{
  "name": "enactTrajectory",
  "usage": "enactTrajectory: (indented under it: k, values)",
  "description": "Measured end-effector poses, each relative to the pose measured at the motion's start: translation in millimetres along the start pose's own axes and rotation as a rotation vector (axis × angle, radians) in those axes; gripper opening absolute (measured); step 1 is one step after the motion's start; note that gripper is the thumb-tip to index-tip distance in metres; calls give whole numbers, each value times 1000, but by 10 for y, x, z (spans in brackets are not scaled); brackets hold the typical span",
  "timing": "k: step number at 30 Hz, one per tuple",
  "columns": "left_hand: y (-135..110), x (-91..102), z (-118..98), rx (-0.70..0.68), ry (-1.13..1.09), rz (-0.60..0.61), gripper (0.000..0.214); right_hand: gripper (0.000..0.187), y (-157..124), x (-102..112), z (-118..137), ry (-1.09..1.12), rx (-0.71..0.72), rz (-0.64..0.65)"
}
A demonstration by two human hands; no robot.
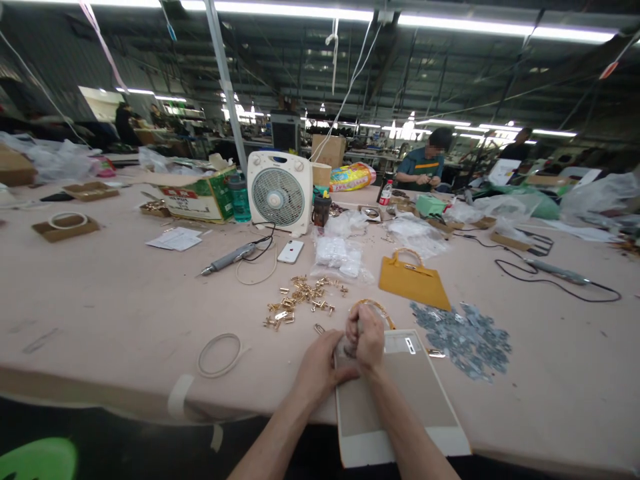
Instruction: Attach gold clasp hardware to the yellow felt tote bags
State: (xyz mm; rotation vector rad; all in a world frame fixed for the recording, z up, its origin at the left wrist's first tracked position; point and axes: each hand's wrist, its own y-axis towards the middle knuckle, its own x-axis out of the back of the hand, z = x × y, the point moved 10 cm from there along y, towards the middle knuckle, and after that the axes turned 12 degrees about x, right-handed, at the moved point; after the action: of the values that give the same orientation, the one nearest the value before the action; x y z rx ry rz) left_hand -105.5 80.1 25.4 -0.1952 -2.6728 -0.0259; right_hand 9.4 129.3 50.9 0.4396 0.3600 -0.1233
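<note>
Both of my hands meet over the top left corner of a flat taupe bag panel with a white border (400,393) that lies at the table's near edge. My right hand (367,337) is closed in a fist around a small dark tool I cannot make out, pressing down on the panel. My left hand (320,367) is curled beside it, fingers against the panel and the tool. A tan curved handle (373,305) shows just behind the fist. A heap of small gold metal fittings (300,297) lies to the left, a heap of grey metal plates (465,333) to the right.
A mustard bag panel (414,280) lies behind. Farther back are a white box fan (278,193), a white phone (291,251), an electric screwdriver (227,259), plastic bags of parts (340,257) and a cardboard box (197,193). A tape ring (220,355) lies near left. Another person (425,167) sits across.
</note>
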Motion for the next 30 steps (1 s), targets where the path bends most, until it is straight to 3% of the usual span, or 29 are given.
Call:
enactTrajectory:
  k: [3,6,8,10,13,19,24,27,30]
  values:
    - [10,-11,98,72,21,-10,71,38,137,23,185,35,-17,-85]
    - [13,-12,104,69,27,-26,67,41,121,-20,385,89,121,-98]
    - [7,-6,53,35,16,-29,54,44,27,-69,356,57,172,-51]
    - [-4,2,-10,-4,-5,-25,43,46,-57,-103,197,-15,128,-1]
    - [-13,0,-51,-26,-16,-19,45,47,-66,-110,65,-46,40,21]
    - [0,-18,33,25,42,-46,57,46,1,-91,423,34,185,-21]
    - [-21,-21,-112,-44,21,-23,36,48,-127,19,40,19,50,-32]
    - [-25,-33,-108,-37,39,-43,46,49,-166,141,-38,68,29,-74]
    - [-11,-49,-9,0,65,-97,57,51,-240,250,48,61,38,-89]
